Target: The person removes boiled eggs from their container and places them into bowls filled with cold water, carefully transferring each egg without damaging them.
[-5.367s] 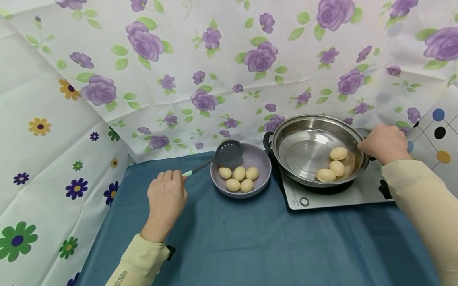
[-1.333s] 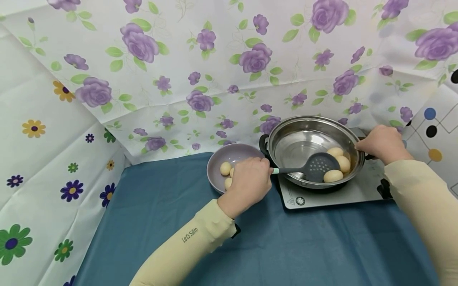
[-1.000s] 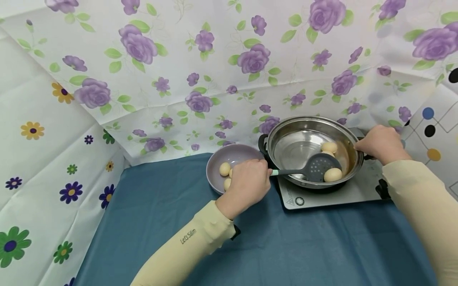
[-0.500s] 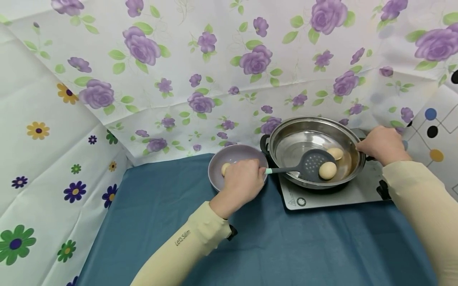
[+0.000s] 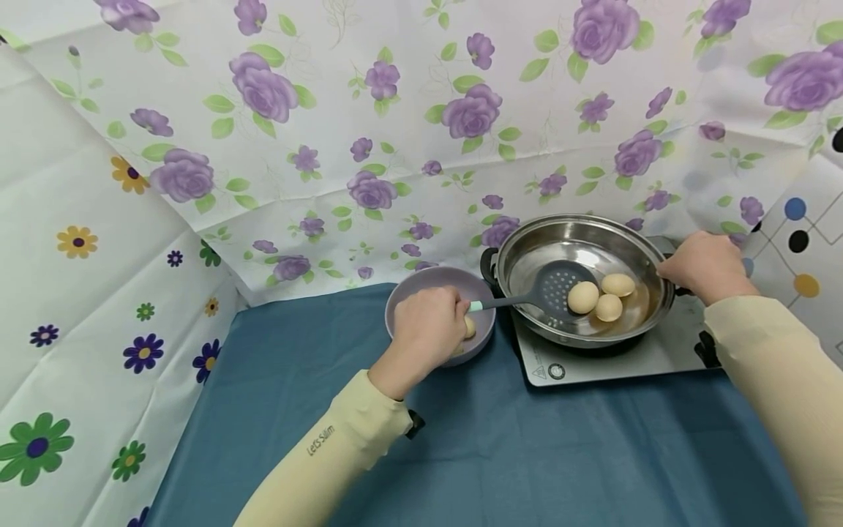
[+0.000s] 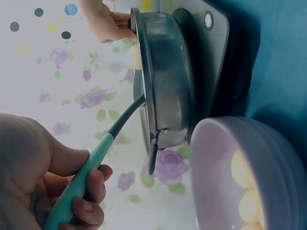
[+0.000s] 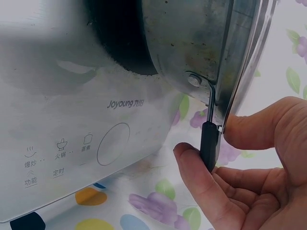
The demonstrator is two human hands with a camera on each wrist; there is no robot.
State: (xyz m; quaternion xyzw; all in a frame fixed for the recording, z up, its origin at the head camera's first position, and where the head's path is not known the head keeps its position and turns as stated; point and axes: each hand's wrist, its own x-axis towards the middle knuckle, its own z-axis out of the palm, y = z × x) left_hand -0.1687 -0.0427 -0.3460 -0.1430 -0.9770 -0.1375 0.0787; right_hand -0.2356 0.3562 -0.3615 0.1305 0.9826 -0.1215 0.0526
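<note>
My left hand [image 5: 426,328] grips a grey perforated skimmer [image 5: 549,290] by its mint-green handle [image 6: 82,179]. The skimmer's head lies inside a steel pan [image 5: 527,258], with one egg [image 5: 583,298] on its right side. Two more eggs, a rear egg [image 5: 617,285] and a front egg [image 5: 609,308], lie just right of it. My right hand [image 5: 706,268] holds the pan's right black handle [image 7: 209,146] between thumb and fingers. Under my left hand stands a purple bowl [image 5: 421,277]; several eggs [image 6: 249,206] show in it in the left wrist view, partly hidden in the head view.
The pan sits on a silver induction cooker [image 5: 573,371] with a touch panel. The pan's other black handle [image 5: 488,265] points toward the bowl. Blue cloth [image 5: 527,446] covers the table, and a flowered curtain [image 5: 369,241] hangs close behind.
Earlier the skimmer was in the bowl; my left hand carried it right into the pan. In the last second it drew back left and up, an egg shifting with it. The right hand stayed put.
</note>
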